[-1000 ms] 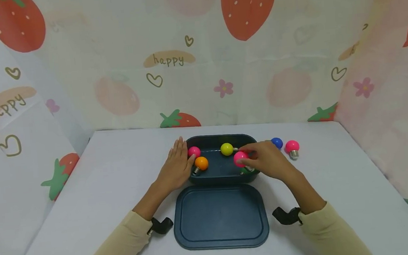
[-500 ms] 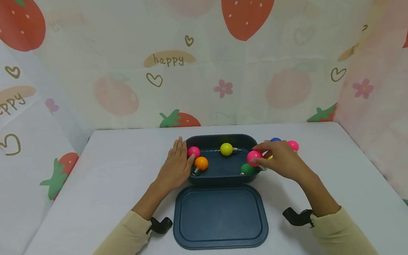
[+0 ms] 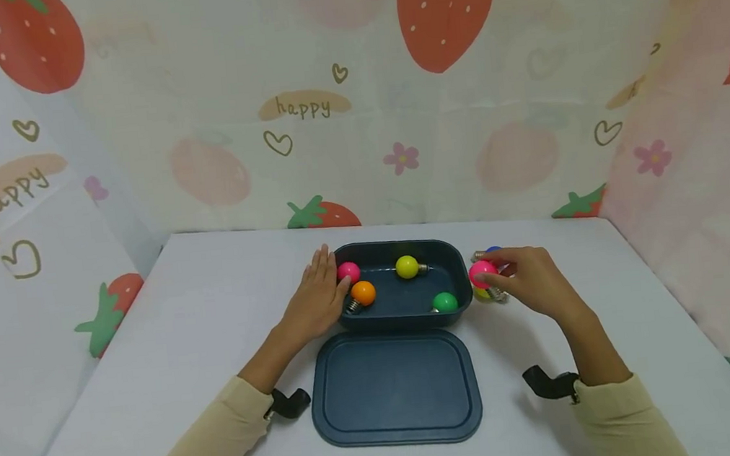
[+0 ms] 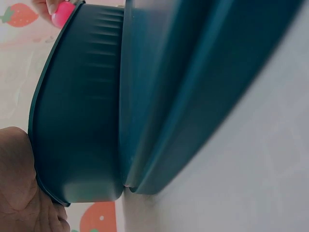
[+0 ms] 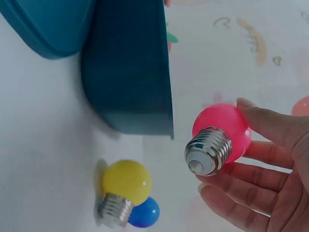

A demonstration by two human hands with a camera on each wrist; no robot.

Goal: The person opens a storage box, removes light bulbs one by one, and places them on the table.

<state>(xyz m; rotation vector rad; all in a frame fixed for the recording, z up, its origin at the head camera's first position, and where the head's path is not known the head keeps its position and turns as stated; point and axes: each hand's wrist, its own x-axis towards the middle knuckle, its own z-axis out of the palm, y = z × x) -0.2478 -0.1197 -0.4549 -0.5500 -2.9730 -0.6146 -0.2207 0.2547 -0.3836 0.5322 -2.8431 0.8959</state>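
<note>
My left hand rests with straight fingers along the left end of a dark blue box. Its thumb lies over the rim. Just past the box's right end, my right hand pinches a pink light bulb between thumb and fingers. The right wrist view shows that bulb's silver screw base pointing away from the palm. Inside the box lie another pink bulb, an orange bulb, a yellow bulb and a green bulb.
On the white table, a second yellow bulb and a blue bulb lie right of the box, partly hidden by my right hand in the head view. A flat dark blue lid lies in front of the box. Strawberry-print cloth rises behind.
My right hand has carried the pink bulb rightward from over the box to beyond its right rim. The green bulb has come into full view. My left hand has stayed in place.
</note>
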